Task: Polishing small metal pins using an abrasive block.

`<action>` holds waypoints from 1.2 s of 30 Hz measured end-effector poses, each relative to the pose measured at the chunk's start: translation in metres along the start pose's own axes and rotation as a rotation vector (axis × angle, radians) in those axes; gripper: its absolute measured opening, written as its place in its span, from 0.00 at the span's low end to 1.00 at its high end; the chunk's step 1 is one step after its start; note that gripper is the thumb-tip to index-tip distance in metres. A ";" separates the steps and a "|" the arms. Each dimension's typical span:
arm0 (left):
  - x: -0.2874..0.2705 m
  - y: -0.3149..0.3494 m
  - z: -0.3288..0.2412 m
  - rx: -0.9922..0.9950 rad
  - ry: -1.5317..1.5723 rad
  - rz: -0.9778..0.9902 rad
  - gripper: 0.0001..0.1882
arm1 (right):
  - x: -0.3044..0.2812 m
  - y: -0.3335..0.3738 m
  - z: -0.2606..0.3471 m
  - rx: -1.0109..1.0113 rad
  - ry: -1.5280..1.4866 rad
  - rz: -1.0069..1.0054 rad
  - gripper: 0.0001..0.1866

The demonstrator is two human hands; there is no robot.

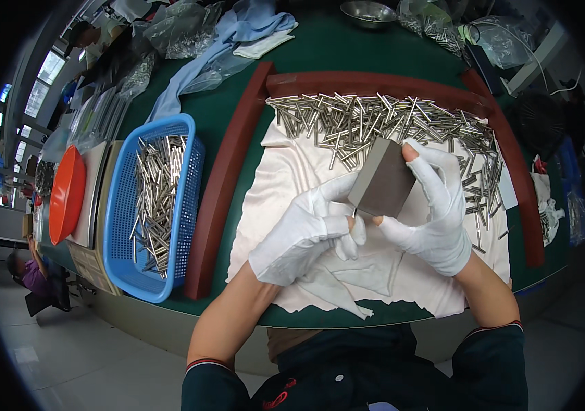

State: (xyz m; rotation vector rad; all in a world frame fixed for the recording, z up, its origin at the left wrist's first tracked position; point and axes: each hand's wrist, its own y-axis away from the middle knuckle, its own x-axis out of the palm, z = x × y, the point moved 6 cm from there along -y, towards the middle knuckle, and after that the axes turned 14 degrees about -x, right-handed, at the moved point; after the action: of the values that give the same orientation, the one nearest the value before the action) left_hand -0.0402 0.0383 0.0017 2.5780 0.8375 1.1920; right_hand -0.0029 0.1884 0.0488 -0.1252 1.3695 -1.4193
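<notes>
My right hand (440, 222), in a white glove with bare fingertips, grips a grey-brown rectangular block (386, 179) by its right side, thumb at the lower corner. Close to the block's lower left edge, my gloved left hand (299, 234) is closed in a pinch on a slim metal pin (355, 213); only a short bit of it shows. Both hands are above a pale pink cloth (265, 198). Beyond them a wide heap of shiny metal pins (347, 123) lies on the cloth. A crumpled white rag (368, 274) rests beneath my hands.
Dark red bars (227, 185) frame the cloth on the green table (320, 41). To the left stands a blue basket (193, 198) holding many pins, then an orange-red tray (68, 195). A metal bowl (369, 12) and plastic bags (183, 31) are at the back. Other people appear far left.
</notes>
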 end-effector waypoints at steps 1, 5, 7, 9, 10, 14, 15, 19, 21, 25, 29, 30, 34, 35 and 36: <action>0.000 0.000 0.001 0.001 0.002 -0.001 0.31 | -0.001 0.002 -0.001 -0.006 0.022 0.029 0.45; 0.002 -0.002 0.006 -0.043 -0.038 -0.053 0.33 | 0.002 -0.007 0.007 -0.030 0.030 0.044 0.46; -0.002 -0.001 0.001 -0.010 -0.002 -0.027 0.33 | 0.000 0.000 0.002 -0.011 0.029 0.027 0.46; 0.001 0.000 0.001 -0.002 -0.005 -0.020 0.33 | 0.000 0.002 -0.001 -0.007 0.041 0.015 0.46; 0.003 0.000 0.001 0.003 -0.007 -0.012 0.33 | 0.001 0.000 0.001 -0.008 0.040 0.019 0.46; 0.009 0.002 -0.002 0.026 0.054 -0.064 0.33 | -0.001 -0.002 0.005 -0.062 0.038 -0.023 0.47; 0.007 0.000 -0.001 0.032 0.060 -0.059 0.33 | -0.002 0.002 0.002 -0.048 0.055 -0.012 0.47; 0.003 -0.003 0.007 -0.014 -0.018 -0.105 0.32 | 0.002 -0.004 0.011 -0.067 0.106 0.029 0.47; 0.009 -0.001 0.003 -0.030 -0.054 -0.087 0.33 | -0.002 -0.003 0.012 -0.102 0.147 0.032 0.49; -0.003 0.001 0.003 0.052 0.067 -0.041 0.25 | 0.003 0.005 0.007 -0.096 0.136 0.035 0.49; -0.002 0.002 0.004 -0.008 -0.009 -0.021 0.32 | 0.007 -0.003 0.013 -0.128 0.143 0.023 0.50; -0.006 0.006 0.001 0.015 0.031 -0.027 0.30 | 0.007 0.002 0.011 -0.131 0.132 0.032 0.50; -0.002 0.003 0.004 0.028 0.035 0.029 0.30 | 0.008 0.005 0.008 -0.080 0.150 0.056 0.50; 0.002 0.002 0.005 0.021 -0.001 0.062 0.31 | 0.008 0.004 0.009 -0.085 0.151 0.064 0.50; 0.001 0.002 0.004 0.038 0.034 0.092 0.32 | 0.007 0.004 0.011 -0.108 0.183 0.059 0.51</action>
State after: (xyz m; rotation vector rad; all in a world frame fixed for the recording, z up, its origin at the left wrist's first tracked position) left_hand -0.0360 0.0380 0.0009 2.6605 0.7622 1.2597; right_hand 0.0046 0.1778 0.0453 -0.0252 1.5880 -1.3332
